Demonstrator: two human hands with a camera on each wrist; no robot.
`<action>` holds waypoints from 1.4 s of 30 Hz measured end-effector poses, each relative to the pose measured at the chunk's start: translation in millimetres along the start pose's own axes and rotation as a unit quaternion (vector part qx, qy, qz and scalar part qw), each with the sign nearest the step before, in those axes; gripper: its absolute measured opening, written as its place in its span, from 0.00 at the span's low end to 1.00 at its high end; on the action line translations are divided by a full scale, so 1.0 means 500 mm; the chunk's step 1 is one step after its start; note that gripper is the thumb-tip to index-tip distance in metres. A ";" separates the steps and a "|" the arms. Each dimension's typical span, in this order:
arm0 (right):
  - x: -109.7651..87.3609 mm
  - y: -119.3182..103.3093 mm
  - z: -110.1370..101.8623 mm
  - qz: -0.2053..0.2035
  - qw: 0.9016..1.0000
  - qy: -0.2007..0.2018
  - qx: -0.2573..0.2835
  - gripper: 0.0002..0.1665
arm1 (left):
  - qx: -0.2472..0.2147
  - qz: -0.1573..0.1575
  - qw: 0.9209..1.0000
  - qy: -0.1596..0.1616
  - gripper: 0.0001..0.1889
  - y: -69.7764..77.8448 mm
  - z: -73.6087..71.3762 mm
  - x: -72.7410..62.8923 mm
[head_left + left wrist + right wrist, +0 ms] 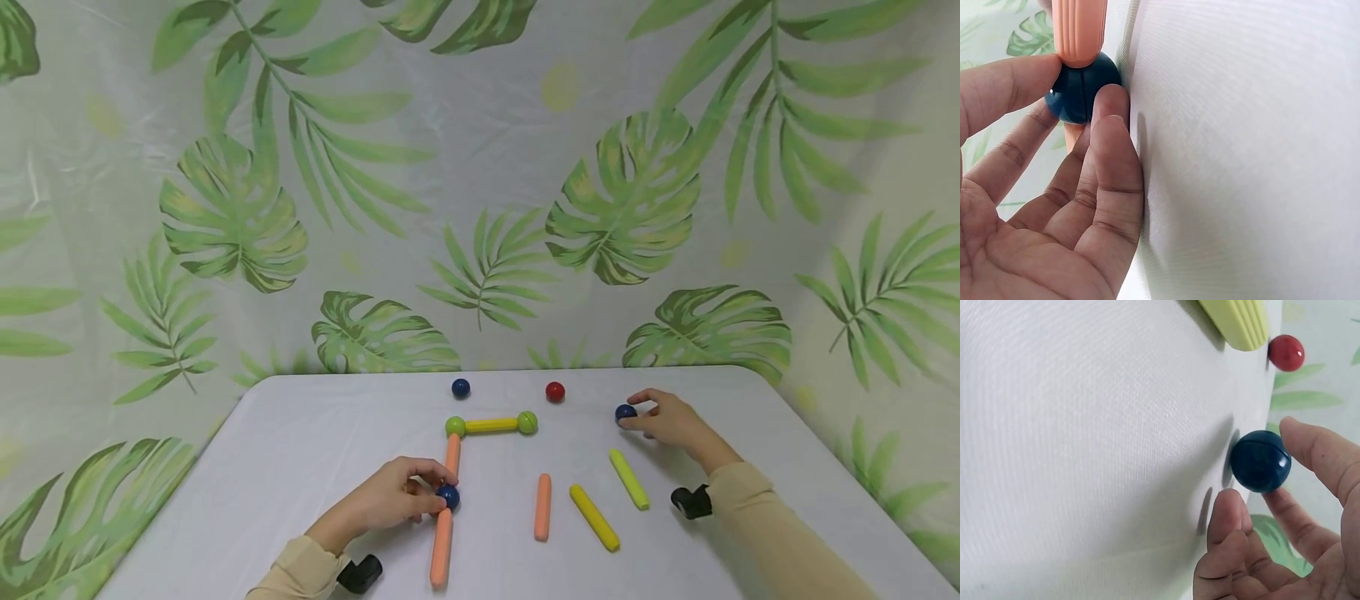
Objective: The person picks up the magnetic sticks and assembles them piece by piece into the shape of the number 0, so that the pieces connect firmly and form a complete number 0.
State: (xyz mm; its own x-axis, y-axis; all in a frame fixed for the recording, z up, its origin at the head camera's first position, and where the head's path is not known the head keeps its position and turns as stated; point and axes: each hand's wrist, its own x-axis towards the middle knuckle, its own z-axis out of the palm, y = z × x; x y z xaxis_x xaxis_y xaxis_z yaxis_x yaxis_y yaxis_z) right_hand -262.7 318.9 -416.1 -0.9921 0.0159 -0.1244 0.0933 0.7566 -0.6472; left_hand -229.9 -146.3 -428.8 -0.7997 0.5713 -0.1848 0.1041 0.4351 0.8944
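My left hand (pixel 397 493) holds a dark blue ball (pixel 447 497) between thumb and fingers. An orange ribbed stick (pixel 441 550) meets that ball on the near side, and a second orange stick (pixel 453 457) runs from it to a green ball (pixel 455 427). From there a yellow stick (pixel 491 425) leads to another green ball (pixel 527 422). Toward the right of the table, my right hand (pixel 670 423) pinches a separate blue ball (pixel 1261 461) with thumb and a finger. Its shadow falls on the cloth beside it in the right wrist view.
Near the back edge lie a loose blue ball (pixel 461 388) and a red ball (pixel 555 392). Between the hands are an orange stick (pixel 542 507), a yellow stick (pixel 595 517) and a yellow-green stick (pixel 629 479). A leaf-patterned curtain (pixel 495 183) hangs behind the white table (pixel 322 417).
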 end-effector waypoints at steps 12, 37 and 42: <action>0.007 0.001 0.022 -0.005 1.000 0.028 0.000 0.29 | -0.004 0.000 1.000 0.000 0.14 -0.003 0.000 0.000; -0.064 -0.060 0.047 -0.016 0.999 0.018 0.038 0.30 | -0.001 0.013 1.000 0.004 0.15 -0.009 0.003 0.000; -0.086 -0.082 0.056 -0.037 0.998 0.014 0.052 0.29 | -0.005 0.014 1.000 0.004 0.15 -0.010 0.004 -0.001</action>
State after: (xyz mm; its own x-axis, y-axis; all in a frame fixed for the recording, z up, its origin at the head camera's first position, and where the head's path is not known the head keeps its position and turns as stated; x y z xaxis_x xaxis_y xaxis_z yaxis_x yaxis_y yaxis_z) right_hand -221.5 268.7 -405.2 -0.9984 -0.0173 -0.0532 0.0269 0.6848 -0.7282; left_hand -228.9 -147.5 -434.1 -0.8014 0.5774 -0.1562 0.1211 0.4124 0.9029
